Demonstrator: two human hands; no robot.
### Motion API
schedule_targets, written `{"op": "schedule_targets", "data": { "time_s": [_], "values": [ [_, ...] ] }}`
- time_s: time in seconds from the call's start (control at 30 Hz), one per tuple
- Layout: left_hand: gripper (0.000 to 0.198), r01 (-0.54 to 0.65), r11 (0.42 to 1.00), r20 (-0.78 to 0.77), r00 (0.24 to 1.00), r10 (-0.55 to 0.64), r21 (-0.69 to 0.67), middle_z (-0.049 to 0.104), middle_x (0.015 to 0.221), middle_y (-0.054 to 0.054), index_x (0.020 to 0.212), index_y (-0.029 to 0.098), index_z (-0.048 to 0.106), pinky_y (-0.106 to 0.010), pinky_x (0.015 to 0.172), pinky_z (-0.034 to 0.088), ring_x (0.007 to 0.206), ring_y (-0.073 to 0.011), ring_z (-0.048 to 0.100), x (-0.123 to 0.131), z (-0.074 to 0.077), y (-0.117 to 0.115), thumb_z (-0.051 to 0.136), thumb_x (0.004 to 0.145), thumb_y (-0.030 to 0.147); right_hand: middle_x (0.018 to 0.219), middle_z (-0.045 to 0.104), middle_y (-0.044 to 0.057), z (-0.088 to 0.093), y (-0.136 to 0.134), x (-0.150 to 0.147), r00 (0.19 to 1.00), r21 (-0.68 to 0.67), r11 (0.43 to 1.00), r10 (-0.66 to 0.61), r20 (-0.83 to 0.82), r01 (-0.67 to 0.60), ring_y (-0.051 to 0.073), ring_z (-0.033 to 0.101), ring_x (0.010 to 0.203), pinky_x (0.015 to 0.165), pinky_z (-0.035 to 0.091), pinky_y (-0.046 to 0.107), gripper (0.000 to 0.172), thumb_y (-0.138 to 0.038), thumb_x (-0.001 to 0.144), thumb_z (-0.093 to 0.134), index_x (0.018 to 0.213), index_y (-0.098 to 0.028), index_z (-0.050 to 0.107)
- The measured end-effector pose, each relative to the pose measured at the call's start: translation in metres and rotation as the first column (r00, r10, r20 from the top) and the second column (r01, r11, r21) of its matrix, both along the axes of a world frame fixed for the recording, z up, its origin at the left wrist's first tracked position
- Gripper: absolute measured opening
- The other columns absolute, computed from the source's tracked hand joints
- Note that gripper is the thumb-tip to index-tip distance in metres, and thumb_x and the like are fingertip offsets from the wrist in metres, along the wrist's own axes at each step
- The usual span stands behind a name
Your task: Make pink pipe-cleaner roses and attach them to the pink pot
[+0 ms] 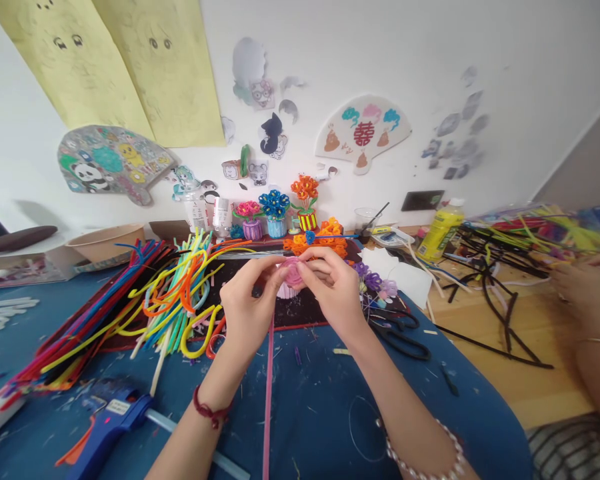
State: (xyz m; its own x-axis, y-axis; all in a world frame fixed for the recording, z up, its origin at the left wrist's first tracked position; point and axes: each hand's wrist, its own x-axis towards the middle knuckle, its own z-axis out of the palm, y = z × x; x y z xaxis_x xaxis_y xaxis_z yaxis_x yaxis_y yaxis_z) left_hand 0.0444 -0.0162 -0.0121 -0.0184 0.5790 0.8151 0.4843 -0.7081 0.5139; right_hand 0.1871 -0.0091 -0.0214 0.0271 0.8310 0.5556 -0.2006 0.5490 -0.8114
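Between my two hands, near the middle of the view, is a small pink coiled piece [294, 272]. The fingers of my left hand [253, 293] pinch it from the left. From the right, my right hand [333, 287] grips the same piece with thumb and fingers. A long pink pipe cleaner [269, 400] runs down from near the hands toward the front edge of the view. Just under the pink piece, a pale pink ribbed object [287, 291] is partly hidden by the fingers.
Left lie colourful pipe cleaners [180, 300] and a blue glue gun [113, 427]. Behind the hands stand small flower pots [276, 227] and orange flowers [325, 240]. Right are purple flowers [373, 280], black pipe cleaners [510, 320], a yellow bottle [440, 230] and another person's hands [585, 287].
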Motion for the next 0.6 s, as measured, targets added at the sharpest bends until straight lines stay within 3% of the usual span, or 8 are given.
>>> {"op": "schedule_targets", "data": {
  "time_s": [0.23, 0.6],
  "values": [
    [0.019, 0.138, 0.980, 0.153, 0.981, -0.117, -0.140, 0.073, 0.084, 0.000, 0.102, 0.020, 0.073, -0.023, 0.067, 0.053, 0.071, -0.0127, 0.066, -0.002, 0.001, 0.003, 0.069, 0.088, 0.033, 0.081, 0.074, -0.001, 0.001, 0.000, -0.001, 0.999, 0.008, 0.999, -0.035, -0.016, 0.035, 0.017, 0.075, 0.069, 0.067, 0.064, 0.027, 0.013, -0.028, 0.088, 0.070, 0.094, -0.024, 0.060],
    [0.015, 0.162, 0.964, 0.074, 0.986, -0.150, -0.211, 0.074, 0.083, -0.002, 0.090, 0.018, 0.075, -0.025, 0.064, 0.048, 0.070, -0.0144, 0.062, -0.010, 0.011, 0.000, 0.068, 0.087, 0.031, 0.081, 0.073, -0.002, 0.002, -0.003, -0.002, 0.994, 0.039, 0.995, -0.095, -0.049, 0.097, 0.017, 0.075, 0.076, 0.069, 0.063, 0.027, 0.012, -0.024, 0.088, 0.069, 0.096, -0.025, 0.060]
  ]
}}
